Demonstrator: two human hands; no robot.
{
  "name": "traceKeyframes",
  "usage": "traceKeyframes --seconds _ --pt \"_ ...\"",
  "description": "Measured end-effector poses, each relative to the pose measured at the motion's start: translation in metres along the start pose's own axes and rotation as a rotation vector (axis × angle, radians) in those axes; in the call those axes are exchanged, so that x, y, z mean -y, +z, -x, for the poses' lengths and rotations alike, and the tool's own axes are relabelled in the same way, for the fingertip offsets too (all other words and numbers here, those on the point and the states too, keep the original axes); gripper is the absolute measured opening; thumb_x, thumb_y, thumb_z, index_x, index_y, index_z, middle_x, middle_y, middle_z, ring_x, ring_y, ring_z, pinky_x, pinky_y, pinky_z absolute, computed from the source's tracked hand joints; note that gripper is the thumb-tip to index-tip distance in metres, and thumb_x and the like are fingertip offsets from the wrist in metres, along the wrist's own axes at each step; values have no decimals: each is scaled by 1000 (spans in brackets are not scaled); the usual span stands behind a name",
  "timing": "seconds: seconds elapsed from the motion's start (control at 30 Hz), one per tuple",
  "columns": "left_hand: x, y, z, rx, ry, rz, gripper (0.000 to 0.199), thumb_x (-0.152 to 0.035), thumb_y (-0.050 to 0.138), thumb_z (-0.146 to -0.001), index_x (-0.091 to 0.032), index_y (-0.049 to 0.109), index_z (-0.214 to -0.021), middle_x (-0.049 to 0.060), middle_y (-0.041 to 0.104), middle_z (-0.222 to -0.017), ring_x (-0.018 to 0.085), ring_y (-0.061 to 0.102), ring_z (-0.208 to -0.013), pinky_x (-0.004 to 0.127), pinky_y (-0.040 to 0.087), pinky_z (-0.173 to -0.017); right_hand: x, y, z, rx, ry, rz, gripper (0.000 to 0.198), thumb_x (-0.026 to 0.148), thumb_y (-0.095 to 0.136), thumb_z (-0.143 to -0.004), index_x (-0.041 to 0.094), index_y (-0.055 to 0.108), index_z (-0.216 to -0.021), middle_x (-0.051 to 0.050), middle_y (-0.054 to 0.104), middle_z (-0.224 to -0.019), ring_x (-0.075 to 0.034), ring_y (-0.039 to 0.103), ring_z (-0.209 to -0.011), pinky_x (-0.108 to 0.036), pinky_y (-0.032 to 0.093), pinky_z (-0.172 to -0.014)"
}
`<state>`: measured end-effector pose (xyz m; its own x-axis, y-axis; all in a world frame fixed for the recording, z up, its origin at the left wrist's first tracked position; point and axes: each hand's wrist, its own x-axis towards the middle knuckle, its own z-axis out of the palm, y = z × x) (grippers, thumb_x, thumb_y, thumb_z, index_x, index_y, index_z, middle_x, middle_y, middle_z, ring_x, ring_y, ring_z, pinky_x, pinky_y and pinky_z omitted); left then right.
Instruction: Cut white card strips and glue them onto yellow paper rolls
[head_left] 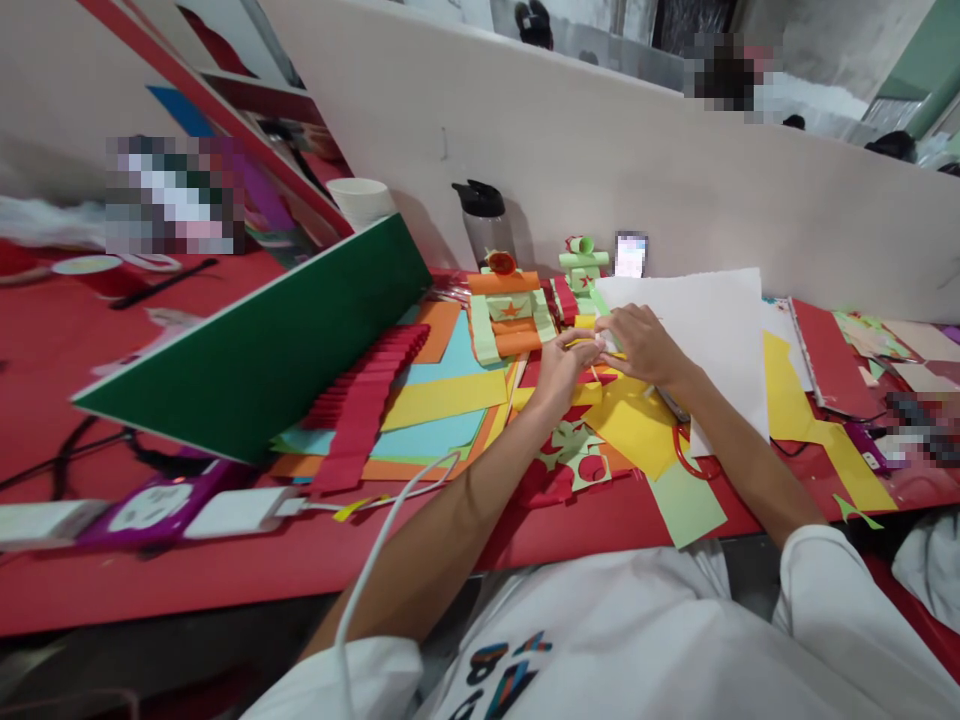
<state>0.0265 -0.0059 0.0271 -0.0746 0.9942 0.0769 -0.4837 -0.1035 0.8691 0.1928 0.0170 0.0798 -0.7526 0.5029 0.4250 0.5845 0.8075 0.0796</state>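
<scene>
Over the middle of the red table my left hand [560, 368] and my right hand [637, 340] meet, fingertips pinched together on a small yellow paper piece [584, 322]. Its full shape is hidden by the fingers. A yellow paper roll [559, 396] lies below my left hand. Behind that hand stands an orange and green paper figure [511, 310] with a star on its front. A smaller green paper figure [584, 272] is farther back. Yellow paper [637, 425] lies under my right wrist, near red-handled scissors [686, 455]. Cut-out paper scraps [574, 455] lie in front.
A large white sheet [720, 340] lies to the right. On the left, a green board [277, 340] leans beside pleated red paper [367, 400]. A bottle [484, 220] and a phone [631, 254] stand by the partition [570, 130]. A white cable [390, 530] crosses my left arm.
</scene>
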Motion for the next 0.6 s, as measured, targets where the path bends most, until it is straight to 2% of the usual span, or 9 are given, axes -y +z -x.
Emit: traceKeyframes --seconds 0.13,0.3,0.6 --pt "-1 0 1 4 -5 -2 29 -27 90 -54 -16 71 -74 0 70 -70 12 62 -63 27 51 -67 -1 2 -1 -22 -43 18 24 29 52 -104 18 59 -125 -13 66 -115 -30 52 -109 -42 36 -95" --pt "-2 1 2 -9 -21 7 34 -27 92 -51 -17 72 -76 2 72 -72 14 66 -66 28 54 -70 -6 8 0 -55 -66 4 21 29 53 -103 19 60 -121 -13 65 -112 -30 52 -107 -43 38 -94" --pt "-4 0 2 32 3 -5 35 -31 95 -56 -17 72 -78 2 71 -70 15 66 -65 30 55 -72 -11 11 1 -94 -93 -70 20 31 53 -105 19 58 -121 -13 66 -112 -29 53 -108 -45 42 -96"
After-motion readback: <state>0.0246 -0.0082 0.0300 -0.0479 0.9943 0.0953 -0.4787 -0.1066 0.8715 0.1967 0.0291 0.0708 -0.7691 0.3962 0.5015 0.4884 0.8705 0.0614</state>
